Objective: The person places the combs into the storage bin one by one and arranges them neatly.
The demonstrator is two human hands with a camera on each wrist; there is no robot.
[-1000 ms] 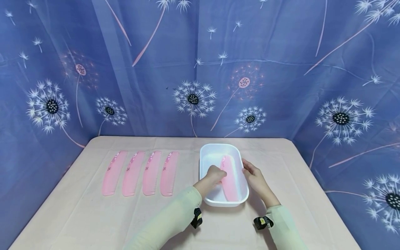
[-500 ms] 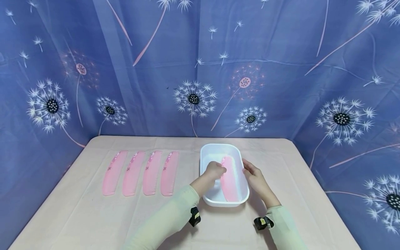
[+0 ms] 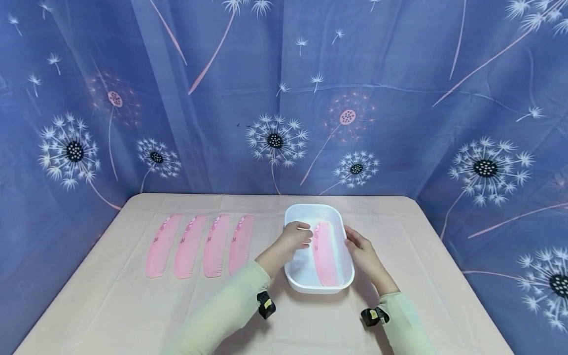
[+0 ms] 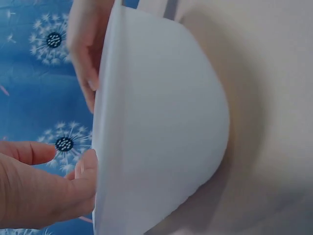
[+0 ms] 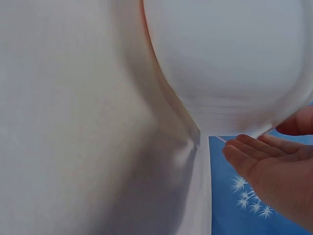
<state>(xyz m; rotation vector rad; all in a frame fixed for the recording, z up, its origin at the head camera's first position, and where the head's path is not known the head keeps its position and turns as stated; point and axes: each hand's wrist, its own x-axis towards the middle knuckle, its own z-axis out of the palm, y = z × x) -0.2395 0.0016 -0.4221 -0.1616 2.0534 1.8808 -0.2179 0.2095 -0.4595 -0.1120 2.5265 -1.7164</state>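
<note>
A pink comb (image 3: 325, 256) with a floral print at its upper end lies lengthwise in the white plastic basin (image 3: 319, 289). My left hand (image 3: 294, 236) is over the basin's left side, fingers loosely bent and holding nothing, just left of the comb. In the left wrist view this hand (image 4: 46, 186) has thumb and fingers apart beside the rim. My right hand (image 3: 365, 254) rests against the basin's right outer wall; the right wrist view shows its fingers (image 5: 257, 152) fairly straight, with the thumb at the wall. The left forearm overlaps the lower end of the nearest comb on the table.
Several similar pink combs (image 3: 188, 246) lie in a row on the left part of the cloth-covered table (image 3: 111, 305). A blue dandelion-print curtain (image 3: 222, 123) hangs behind the table and along both sides. Black wrist cameras (image 3: 266, 304) are strapped to both sleeves.
My left hand has let go of the comb in the basin and drawn back up and to the left. The comb stays lying there. The right hand and basin have kept their places.
</note>
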